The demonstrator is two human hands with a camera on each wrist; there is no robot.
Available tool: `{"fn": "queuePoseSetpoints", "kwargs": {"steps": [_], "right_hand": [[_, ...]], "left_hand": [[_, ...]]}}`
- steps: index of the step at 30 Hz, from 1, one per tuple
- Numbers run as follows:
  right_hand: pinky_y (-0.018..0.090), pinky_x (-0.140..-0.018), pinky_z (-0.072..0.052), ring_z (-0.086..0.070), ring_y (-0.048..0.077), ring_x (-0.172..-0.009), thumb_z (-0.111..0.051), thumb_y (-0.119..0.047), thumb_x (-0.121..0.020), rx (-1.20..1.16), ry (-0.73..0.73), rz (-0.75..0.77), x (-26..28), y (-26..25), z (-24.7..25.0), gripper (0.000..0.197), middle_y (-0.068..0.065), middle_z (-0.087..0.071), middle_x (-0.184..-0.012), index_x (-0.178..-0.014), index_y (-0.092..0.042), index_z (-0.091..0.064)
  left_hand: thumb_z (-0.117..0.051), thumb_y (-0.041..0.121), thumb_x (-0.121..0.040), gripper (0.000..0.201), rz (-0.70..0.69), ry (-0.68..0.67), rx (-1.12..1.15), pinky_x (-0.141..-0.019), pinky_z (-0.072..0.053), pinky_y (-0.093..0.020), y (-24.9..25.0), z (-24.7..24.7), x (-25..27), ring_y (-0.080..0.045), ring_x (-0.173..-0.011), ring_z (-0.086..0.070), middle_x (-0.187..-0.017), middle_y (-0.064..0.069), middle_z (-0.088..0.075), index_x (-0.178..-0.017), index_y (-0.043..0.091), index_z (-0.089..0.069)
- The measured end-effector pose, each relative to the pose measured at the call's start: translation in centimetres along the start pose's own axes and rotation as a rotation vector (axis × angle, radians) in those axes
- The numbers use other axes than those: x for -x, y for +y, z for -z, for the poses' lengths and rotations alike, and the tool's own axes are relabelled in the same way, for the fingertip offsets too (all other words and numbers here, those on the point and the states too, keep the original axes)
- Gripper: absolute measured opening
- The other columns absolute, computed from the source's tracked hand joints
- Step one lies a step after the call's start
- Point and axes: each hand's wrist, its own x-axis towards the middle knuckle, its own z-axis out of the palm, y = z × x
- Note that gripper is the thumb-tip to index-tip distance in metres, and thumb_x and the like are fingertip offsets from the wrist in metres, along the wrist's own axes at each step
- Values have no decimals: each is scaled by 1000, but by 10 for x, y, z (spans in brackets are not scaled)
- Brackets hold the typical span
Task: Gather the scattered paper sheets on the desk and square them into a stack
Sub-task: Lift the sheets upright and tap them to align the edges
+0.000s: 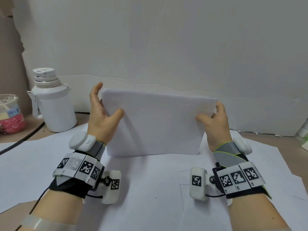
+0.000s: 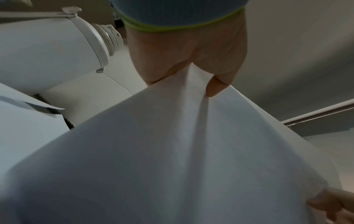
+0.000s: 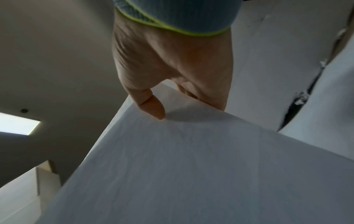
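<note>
white flask (image 1: 51,104) stands back left, a pink-banded cup (image 1: 10,114) beside it, black cable (image 1: 21,139) nearby.

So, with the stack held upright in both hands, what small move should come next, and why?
Probably tap the stack lightly on the desk: the left hand and right hand pinch its side edges, and its bottom edge sits at the desk, so a tap should align the sheets.

grey wrist straps w/ lime trim, b/w marker tag bands, white pods.
</note>
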Motion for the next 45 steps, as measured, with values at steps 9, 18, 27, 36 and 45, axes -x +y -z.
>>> {"fn": "queuePoseSetpoints", "kwargs": {"steps": [9, 18, 27, 36, 45], "right_hand": [[31, -70, -50, -62, 23, -79, -54, 13, -81, -65, -119, -153, 0, 8, 3, 31, 5, -67, -91, -101, -9, -65], [29, -69, -49, -61, 20, -74, -51, 14, -80, -59, -127, -147, 0, 6, 3, 30, 4, -67, -83, -83, -11, -69], [31, -70, -48, -58, 26, -76, -49, 19, -76, -23, -123, -312, 0, 15, 3, 31, 8, -64, -77, -76, -7, -66], [31, -67, -46, -54, 27, -79, -49, 17, -78, 34, -84, -402, 2, 21, 2, 25, 15, -57, -86, -76, -5, -61], [29, -65, -44, -51, 24, -75, -54, 13, -80, 49, -40, -330, 3, 9, -1, 21, 10, -56, -81, -74, -5, -61]], "left_hand": [[-68, 39, -56, 78, 253, 19, 57, -81, -50, -36, -8, 0, -1, -21, -91, -64, -105, -5, -68, -129, 14, -52], [-57, 21, -62, 14, 252, 46, 51, -60, -39, -28, -5, -2, 0, -17, -63, -51, -64, 7, -60, -74, 15, -60], [-52, 12, -55, 11, 266, 5, 49, -48, -38, -17, -3, -2, 1, -6, -48, -46, -53, 13, -53, -66, 12, -53], [-56, 11, -56, 49, 305, -146, -45, -68, -48, -26, -8, -1, 3, -11, -82, -65, -93, 5, -70, -105, 15, -61], [-62, -3, -70, 42, 288, -106, -90, -77, -57, -31, -9, 2, -1, -13, -88, -70, -98, 3, -75, -110, 10, -67]]}}
